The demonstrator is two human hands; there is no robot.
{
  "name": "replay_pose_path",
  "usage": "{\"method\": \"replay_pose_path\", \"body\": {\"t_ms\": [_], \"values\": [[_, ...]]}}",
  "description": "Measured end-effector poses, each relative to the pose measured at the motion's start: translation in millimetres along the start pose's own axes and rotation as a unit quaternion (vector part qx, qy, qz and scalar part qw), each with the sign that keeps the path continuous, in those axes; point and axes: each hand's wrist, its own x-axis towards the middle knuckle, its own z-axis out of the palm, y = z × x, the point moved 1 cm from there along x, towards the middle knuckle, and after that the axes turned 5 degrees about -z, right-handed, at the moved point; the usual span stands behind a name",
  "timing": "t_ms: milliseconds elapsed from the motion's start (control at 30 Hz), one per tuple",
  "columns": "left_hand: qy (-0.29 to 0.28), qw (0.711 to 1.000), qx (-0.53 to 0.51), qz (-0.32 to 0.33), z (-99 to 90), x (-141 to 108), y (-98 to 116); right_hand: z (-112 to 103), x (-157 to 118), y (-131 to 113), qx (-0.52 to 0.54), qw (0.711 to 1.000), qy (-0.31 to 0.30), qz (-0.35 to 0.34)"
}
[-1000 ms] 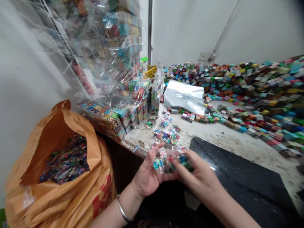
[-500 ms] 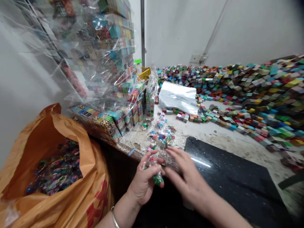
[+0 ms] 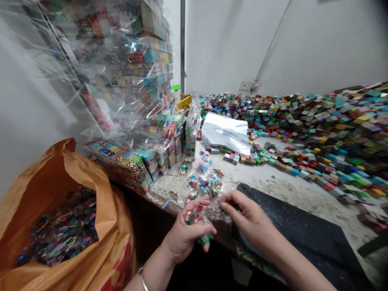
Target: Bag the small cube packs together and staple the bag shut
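My left hand (image 3: 184,234) is curled, palm up, around several small clear packets (image 3: 198,216) with red, white and green bits inside. Just to its right, my right hand (image 3: 247,214) has thumb and forefinger pinched at the table's front edge. A small clear packet (image 3: 221,210) with a dark and yellowish bit shows at those fingertips, partly hidden by them. Beyond both hands, a loose scatter of similar packets (image 3: 203,182) lies on the white worn table (image 3: 266,188).
An orange sack (image 3: 117,226) holding many packets stands at left. Plastic-wrapped stacks of patterned boxes (image 3: 157,81) rise behind it. A silvery sheet (image 3: 226,131) lies mid-table, before a long heap of small coloured boxes (image 3: 303,121). A black board (image 3: 291,226) lies at right.
My right hand has moved slightly right, from stretched fingers near my left hand to a pinch at a packet. My left hand still holds its packets, its fingers slightly more spread.
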Motion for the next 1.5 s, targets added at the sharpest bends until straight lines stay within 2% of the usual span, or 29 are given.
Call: {"method": "replay_pose_path", "body": {"t_ms": [67,167,267,333,467,600,700,800,833,900,933,1000,1067,1167,1233,1367,1500], "values": [[-0.01,1.0,-0.01,-0.009,3.1,6.7,-1.5,3.8,-2.8,-12.5,0.036,0.999,-0.016,-0.001],[0.028,1.0,-0.003,-0.012,2.6,13.9,-3.1,4.6,2.5,-11.8,0.08,0.995,-0.045,0.035],[0.069,0.998,0.001,0.002,-0.1,16.3,-2.9,-4.7,26.3,10.4,0.049,0.997,0.001,0.051],[0.077,0.997,-0.003,0.001,-0.6,16.6,-2.8,-10.1,49.8,29.5,-0.066,0.996,0.051,0.02],[0.085,0.996,-0.003,-0.017,-1.3,16.3,-1.4,-8.1,92.2,62.6,-0.134,0.989,0.057,0.002],[0.092,0.995,0.007,-0.022,-5.5,14.6,4.3,-13.7,108.7,77.9,-0.133,0.988,0.07,0.026],[0.099,0.995,0.005,-0.013,-7.2,15.0,9.2,-29.9,103.9,67.2,-0.095,0.989,0.097,0.058],[0.102,0.995,-0.003,-0.006,-6.4,19.6,12.0,-37.6,85.6,33.2,-0.018,0.995,0.077,0.061],[0.102,0.995,-0.008,-0.002,-5.9,21.7,12.5,-35.1,77.3,19.4,0.019,0.997,0.049,0.053],[0.094,0.995,-0.02,0.009,-5.2,25.8,12.9,-22.4,59.8,-5.8,0.122,0.991,-0.052,0.016],[0.086,0.996,-0.024,0.015,-5.0,27.1,12.7,-14.3,51.7,-15.3,0.138,0.987,-0.085,-0.007],[0.074,0.997,-0.023,0.027,-5.3,27.8,12.1,0.6,40.0,-25.8,0.12,0.985,-0.112,-0.046],[0.091,0.996,-0.009,0.025,-6.5,25.9,11.7,9.3,37.0,-28.4,0.062,0.989,-0.108,-0.081],[0.149,0.989,0.004,0.012,-9.6,21.3,14.9,9.4,50.4,-29.0,0.023,0.985,-0.131,-0.109],[0.182,0.983,0.002,0.021,-12.2,19.1,20.0,6.8,70.2,-28.7,0.03,0.987,-0.133,-0.08],[0.202,0.979,0.0,0.042,-18.5,16.6,27.6,16.7,123.2,-15.5,-0.075,0.997,-0.02,-0.028],[0.191,0.981,-0.002,0.025,-25.0,13.5,25.5,37.0,166.0,9.8,-0.119,0.993,0.022,-0.017]]}}
